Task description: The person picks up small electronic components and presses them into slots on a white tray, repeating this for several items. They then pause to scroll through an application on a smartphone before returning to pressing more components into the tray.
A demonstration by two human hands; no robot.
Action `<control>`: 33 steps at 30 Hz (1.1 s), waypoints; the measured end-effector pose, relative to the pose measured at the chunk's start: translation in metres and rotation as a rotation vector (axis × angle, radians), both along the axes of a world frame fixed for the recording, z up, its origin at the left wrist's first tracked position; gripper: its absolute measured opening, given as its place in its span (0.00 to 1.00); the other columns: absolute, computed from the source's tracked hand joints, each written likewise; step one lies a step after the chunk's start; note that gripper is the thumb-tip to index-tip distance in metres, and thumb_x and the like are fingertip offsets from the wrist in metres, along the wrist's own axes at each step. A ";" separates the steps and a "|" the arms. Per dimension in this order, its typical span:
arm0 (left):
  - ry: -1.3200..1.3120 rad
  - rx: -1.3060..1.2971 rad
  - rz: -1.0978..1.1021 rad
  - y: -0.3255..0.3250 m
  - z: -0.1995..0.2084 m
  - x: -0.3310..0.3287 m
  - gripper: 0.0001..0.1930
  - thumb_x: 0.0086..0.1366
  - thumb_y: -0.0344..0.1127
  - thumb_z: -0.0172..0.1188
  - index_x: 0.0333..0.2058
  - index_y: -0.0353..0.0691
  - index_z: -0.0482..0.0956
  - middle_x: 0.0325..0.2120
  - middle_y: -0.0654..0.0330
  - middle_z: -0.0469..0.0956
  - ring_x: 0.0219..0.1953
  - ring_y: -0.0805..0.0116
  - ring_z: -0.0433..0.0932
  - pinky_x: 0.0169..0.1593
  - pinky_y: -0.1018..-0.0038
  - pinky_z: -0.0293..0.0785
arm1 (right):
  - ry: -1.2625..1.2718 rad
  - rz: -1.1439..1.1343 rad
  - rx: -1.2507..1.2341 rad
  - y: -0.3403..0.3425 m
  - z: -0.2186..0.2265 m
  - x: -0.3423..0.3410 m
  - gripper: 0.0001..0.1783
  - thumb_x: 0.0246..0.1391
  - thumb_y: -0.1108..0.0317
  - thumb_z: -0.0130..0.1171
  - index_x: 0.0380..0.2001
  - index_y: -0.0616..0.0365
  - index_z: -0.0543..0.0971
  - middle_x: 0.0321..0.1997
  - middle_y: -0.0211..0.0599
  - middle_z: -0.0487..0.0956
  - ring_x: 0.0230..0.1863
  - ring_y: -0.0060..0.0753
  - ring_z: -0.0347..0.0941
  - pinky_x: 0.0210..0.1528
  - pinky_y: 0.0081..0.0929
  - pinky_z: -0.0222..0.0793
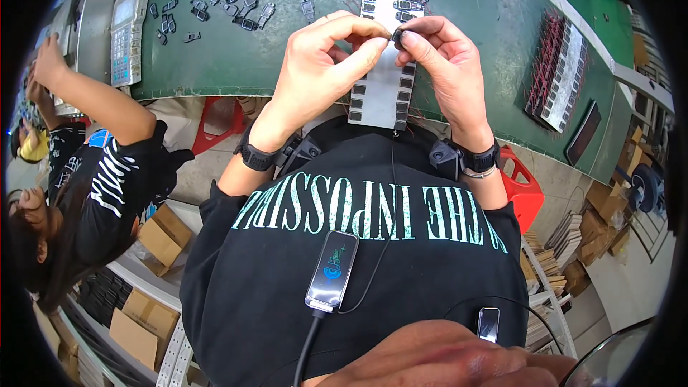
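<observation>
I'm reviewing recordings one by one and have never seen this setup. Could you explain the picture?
No robot here: a person works with two bare hands. The camera sits on their head, looking down through a fisheye lens that bends straight edges. The left hand and right hand meet above a pale strip lined with dark pieces; their fingers hold a small black part. On the green table, loose dark parts lie to the left, and a second strip with red wires lies to the right.

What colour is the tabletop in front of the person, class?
Green: the tabletop shows best in the head view.
</observation>
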State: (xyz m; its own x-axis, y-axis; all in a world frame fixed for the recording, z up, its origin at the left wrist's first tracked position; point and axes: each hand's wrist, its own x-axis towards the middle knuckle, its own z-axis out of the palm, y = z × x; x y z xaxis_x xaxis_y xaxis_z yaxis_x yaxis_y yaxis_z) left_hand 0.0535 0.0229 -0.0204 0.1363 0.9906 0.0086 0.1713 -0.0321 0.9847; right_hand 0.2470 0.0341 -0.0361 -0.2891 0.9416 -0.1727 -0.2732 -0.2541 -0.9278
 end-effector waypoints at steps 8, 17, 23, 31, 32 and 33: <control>-0.051 -0.094 -0.013 0.002 0.000 -0.005 0.07 0.61 0.29 0.65 0.38 0.38 0.85 0.32 0.65 0.81 0.33 0.80 0.78 0.31 0.84 0.72 | -0.091 -0.016 0.069 -0.001 0.005 -0.004 0.09 0.60 0.74 0.62 0.43 0.65 0.78 0.39 0.33 0.81 0.37 0.22 0.78 0.43 0.18 0.75; -0.049 -0.108 -0.040 0.003 0.005 -0.006 0.06 0.61 0.29 0.64 0.37 0.36 0.84 0.32 0.65 0.81 0.33 0.81 0.78 0.30 0.84 0.73 | -0.125 -0.002 0.082 -0.001 0.005 -0.003 0.09 0.60 0.75 0.62 0.43 0.65 0.78 0.40 0.33 0.81 0.38 0.21 0.78 0.43 0.18 0.75; 0.022 -0.078 -0.057 0.004 0.011 -0.008 0.06 0.61 0.28 0.64 0.36 0.34 0.84 0.33 0.63 0.81 0.31 0.80 0.79 0.29 0.83 0.74 | -0.152 -0.003 0.115 -0.003 0.006 -0.005 0.09 0.59 0.75 0.62 0.43 0.65 0.79 0.41 0.33 0.81 0.38 0.20 0.78 0.43 0.17 0.74; 0.076 -0.073 -0.051 0.002 0.014 -0.007 0.06 0.61 0.29 0.64 0.37 0.34 0.83 0.32 0.61 0.81 0.31 0.78 0.79 0.30 0.82 0.75 | -0.139 -0.028 0.111 -0.005 0.006 -0.007 0.07 0.59 0.76 0.63 0.41 0.63 0.80 0.38 0.28 0.81 0.38 0.15 0.76 0.41 0.14 0.72; 0.075 -0.068 -0.049 0.001 0.014 -0.007 0.06 0.61 0.29 0.64 0.37 0.35 0.83 0.31 0.61 0.81 0.31 0.78 0.79 0.30 0.81 0.76 | -0.150 -0.026 0.122 -0.005 0.006 -0.006 0.08 0.59 0.76 0.63 0.42 0.64 0.80 0.39 0.30 0.81 0.38 0.17 0.76 0.42 0.15 0.73; 0.075 -0.063 -0.047 0.001 0.013 -0.006 0.06 0.61 0.29 0.64 0.36 0.35 0.83 0.31 0.61 0.81 0.31 0.78 0.79 0.30 0.81 0.76 | -0.161 -0.024 0.132 -0.006 0.006 -0.005 0.09 0.59 0.76 0.63 0.43 0.64 0.79 0.40 0.32 0.81 0.38 0.18 0.77 0.42 0.16 0.73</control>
